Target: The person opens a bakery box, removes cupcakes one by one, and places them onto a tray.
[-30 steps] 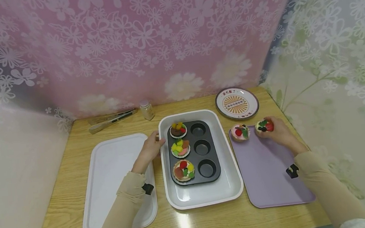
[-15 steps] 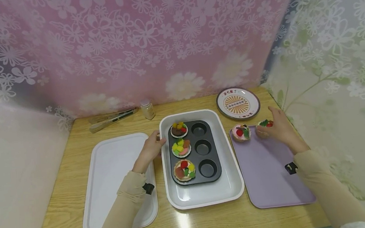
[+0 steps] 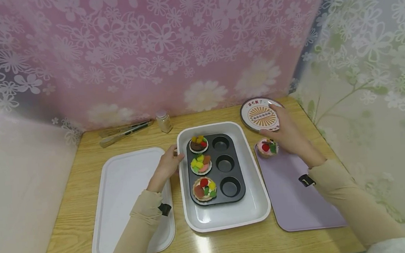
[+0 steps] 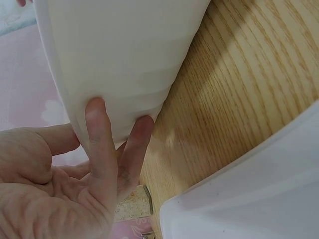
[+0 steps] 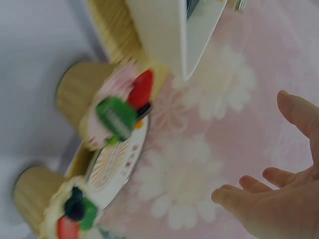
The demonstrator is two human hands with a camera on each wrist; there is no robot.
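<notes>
The right hand (image 3: 290,135) hovers with relaxed, spread fingers, holding nothing, its fingertips over the near rim of the plate (image 3: 259,113). It hides the white cupcake from the head view; only the wrist view shows that cupcake (image 5: 55,209), blurred, just under the hand, with the plate (image 5: 117,167) beyond it. The pink cupcake (image 3: 267,147) stands just left of the hand on the far left corner of the purple tray (image 3: 296,202); in the wrist view (image 5: 112,107) it is smeared by motion. That tray's right edge lies close to the worktop's (image 3: 74,149) right edge, near the curtain. The left hand (image 3: 167,165) rests straight-fingered against the left wall of the white dish (image 3: 229,220), thumb at the rim; the wrist view shows two fingers (image 4: 99,129) pressed flat on the dish wall (image 4: 124,55), the rest of the dish cut off. Inside the dish, right of this hand, a muffin tin (image 3: 235,194) holds three tarts (image 3: 200,165) in its left column, its right cups bare. A white tray (image 3: 121,190) lies under the left forearm. Tongs (image 3: 123,133) and a small jar (image 3: 163,122) sit beyond the left hand, by the back curtain.
</notes>
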